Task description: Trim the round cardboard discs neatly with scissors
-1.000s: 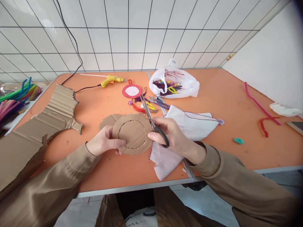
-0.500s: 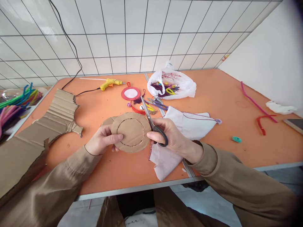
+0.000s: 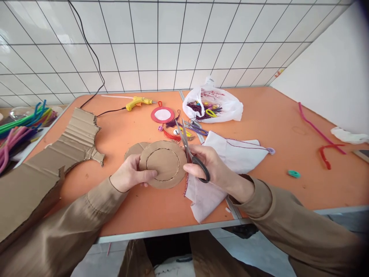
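Note:
A round cardboard disc (image 3: 164, 163) with a scored inner circle is pinched by my left hand (image 3: 134, 175), thumb on top at its left side. My right hand (image 3: 209, 165) holds scissors (image 3: 188, 152) with black handles, blades slightly apart and pointing up beside the disc's right edge. Another cardboard piece (image 3: 134, 149) lies on the table, partly hidden behind the disc. Beyond the hands sit a red ring with a white centre (image 3: 163, 114), a red tassel (image 3: 171, 134) and small bells. White cloth (image 3: 238, 152) is spread under and beside my right hand.
Torn cardboard (image 3: 37, 169) covers the left of the orange table (image 3: 150, 213). A yellow glue gun (image 3: 138, 102) and a white plastic bag (image 3: 230, 105) of threads are at the back. Pipe cleaners (image 3: 313, 125) and a teal clip (image 3: 294, 174) lie right; more pipe cleaners are far left.
The scissor blades have opened slightly, and my right hand has shifted a little away from the disc's edge. The whole view has moved slightly.

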Motion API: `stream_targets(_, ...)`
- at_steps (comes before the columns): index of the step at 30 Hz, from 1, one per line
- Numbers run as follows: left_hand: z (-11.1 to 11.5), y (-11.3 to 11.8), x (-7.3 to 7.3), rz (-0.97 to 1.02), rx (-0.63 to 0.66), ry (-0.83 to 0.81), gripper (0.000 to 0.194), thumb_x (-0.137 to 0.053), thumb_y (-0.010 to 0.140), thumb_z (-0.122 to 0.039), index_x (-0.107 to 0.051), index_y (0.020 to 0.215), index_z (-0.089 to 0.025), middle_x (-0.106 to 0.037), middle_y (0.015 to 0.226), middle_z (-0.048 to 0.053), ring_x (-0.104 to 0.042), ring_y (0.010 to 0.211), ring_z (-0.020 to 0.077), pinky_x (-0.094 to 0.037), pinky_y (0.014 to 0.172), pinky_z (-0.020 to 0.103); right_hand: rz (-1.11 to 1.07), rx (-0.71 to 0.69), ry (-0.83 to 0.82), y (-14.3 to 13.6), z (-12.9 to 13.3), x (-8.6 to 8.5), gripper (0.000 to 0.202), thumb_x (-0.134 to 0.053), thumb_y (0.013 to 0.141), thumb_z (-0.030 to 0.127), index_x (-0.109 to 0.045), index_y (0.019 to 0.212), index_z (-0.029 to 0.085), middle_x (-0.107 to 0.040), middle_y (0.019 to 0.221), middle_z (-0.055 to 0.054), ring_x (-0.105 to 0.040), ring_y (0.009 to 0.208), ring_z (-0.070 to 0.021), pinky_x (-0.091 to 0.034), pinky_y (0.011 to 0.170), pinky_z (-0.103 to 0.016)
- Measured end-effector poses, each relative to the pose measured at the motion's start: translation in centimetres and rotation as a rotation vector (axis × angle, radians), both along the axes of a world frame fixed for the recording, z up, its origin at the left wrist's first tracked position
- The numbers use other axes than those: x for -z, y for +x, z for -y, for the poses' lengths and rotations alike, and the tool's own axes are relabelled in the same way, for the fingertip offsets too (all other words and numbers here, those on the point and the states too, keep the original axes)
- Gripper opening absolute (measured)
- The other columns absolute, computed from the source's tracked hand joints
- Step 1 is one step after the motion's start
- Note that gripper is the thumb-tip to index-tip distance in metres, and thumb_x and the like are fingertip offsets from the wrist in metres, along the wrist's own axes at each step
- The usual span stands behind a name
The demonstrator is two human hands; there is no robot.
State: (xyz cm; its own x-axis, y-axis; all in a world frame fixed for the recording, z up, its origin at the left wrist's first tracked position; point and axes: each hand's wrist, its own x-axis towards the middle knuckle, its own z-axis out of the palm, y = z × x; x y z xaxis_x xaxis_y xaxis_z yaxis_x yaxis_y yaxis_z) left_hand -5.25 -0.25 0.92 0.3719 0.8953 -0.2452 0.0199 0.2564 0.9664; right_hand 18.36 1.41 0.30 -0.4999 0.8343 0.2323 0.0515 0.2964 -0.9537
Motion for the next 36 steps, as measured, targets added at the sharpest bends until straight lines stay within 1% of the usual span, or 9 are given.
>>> stream_targets(4,0.0,0.0,-0.1,-0.051,-0.026,0.018,0.038,-0.085,0.054,-0.021,-0.072,0.088,-0.012,-0.065,0.055,-0.004,-0.049,0.04,0.0066,-0.041,0.035,0.017,-0.066,0.006,-0.065,-0.1,-0.2,0.1,0.009,-0.066,0.076,0.023,-0.057,0.078,0.02,-0.048,0.07,0.003,-0.043,0.063,-0.0115,-0.039,0.058,-0.027)
stream_targets(8,-0.2,-0.2,0.7,0.035,-0.025,0.073,0.036,-0.086,0.062,-0.028,-0.073,0.093,-0.014,-0.065,0.057,-0.004,-0.047,0.043,0.0062,-0.04,0.037,0.016,-0.079,0.048,-0.111,-0.4,-0.2,0.0,0.009,-0.063,0.075,0.021,-0.055,0.073,0.021,-0.044,0.063,0.005,-0.04,0.055,-0.0097,-0.034,0.052,-0.026)
stream_targets(12,-0.3,-0.1,1.2,0.118,0.013,0.14,0.038,-0.088,0.062,-0.031,-0.074,0.094,-0.016,-0.073,0.074,0.002,-0.055,0.053,0.0093,-0.044,0.041,0.017,-0.104,0.065,-0.135,-0.5,0.0,0.0,0.009,-0.064,0.076,0.024,-0.055,0.074,0.022,-0.047,0.064,0.005,-0.044,0.055,-0.0101,-0.036,0.051,-0.026)
stream_targets(16,-0.2,-0.2,1.3,0.073,0.006,0.098,0.04,-0.089,0.062,-0.031,-0.073,0.095,-0.015,-0.075,0.08,0.005,-0.058,0.057,0.0117,-0.046,0.04,0.018,-0.073,0.037,-0.118,-0.5,0.2,-0.2,0.009,-0.063,0.076,0.022,-0.054,0.075,0.02,-0.049,0.067,0.004,-0.044,0.058,-0.0099,-0.037,0.053,-0.025)
stream_targets(22,-0.2,-0.5,1.0,-0.009,-0.058,0.087,0.037,-0.088,0.06,-0.032,-0.073,0.088,-0.014,-0.071,0.071,0.003,-0.053,0.05,0.0103,-0.044,0.038,0.019,0.051,0.048,-0.002,0.5,-0.1,-0.8,0.012,-0.064,0.075,0.021,-0.062,0.087,0.02,-0.058,0.076,0.0,-0.054,0.072,-0.0163,-0.046,0.067,-0.031)
stream_targets(25,-0.2,-0.6,0.8,-0.046,-0.076,0.093,0.034,-0.088,0.06,-0.035,-0.072,0.082,-0.014,-0.066,0.062,0.0,-0.05,0.047,0.0094,-0.043,0.039,0.02,0.216,0.109,0.176,1.3,-0.3,-1.3,0.011,-0.067,0.074,0.019,-0.067,0.085,0.019,-0.062,0.082,-0.002,-0.056,0.075,-0.0181,-0.046,0.068,-0.032)
stream_targets(29,-0.3,-0.7,0.7,-0.028,-0.105,0.122,0.035,-0.088,0.06,-0.037,-0.07,0.079,-0.015,-0.068,0.068,0.002,-0.051,0.051,0.0107,-0.042,0.039,0.02,0.346,0.166,0.412,2.0,-0.3,-1.7,0.026,-0.068,0.073,0.017,-0.071,0.099,0.017,-0.06,0.084,-0.003,-0.055,0.075,-0.0187,-0.047,0.069,-0.033)
stream_targets(32,-0.4,-0.7,0.7,-0.011,-0.148,0.13,0.038,-0.089,0.059,-0.038,-0.07,0.082,-0.015,-0.068,0.071,0.002,-0.052,0.054,0.0115,-0.043,0.04,0.021,0.39,0.205,0.48,2.1,-0.2,-1.6,0.041,-0.064,0.076,0.016,-0.07,0.116,0.015,-0.059,0.086,-0.004,-0.057,0.075,-0.0186,-0.048,0.067,-0.032)
stream_targets(36,-0.4,-0.9,0.8,-0.017,-0.168,0.137,0.039,-0.089,0.06,-0.037,-0.071,0.087,-0.014,-0.07,0.075,0.003,-0.056,0.057,0.0126,-0.044,0.043,0.021,0.437,0.23,0.522,2.1,-0.2,-1.4,0.038,-0.061,0.079,0.015,-0.072,0.116,0.016,-0.058,0.084,-0.004,-0.058,0.073,-0.0178,-0.047,0.063,-0.031)
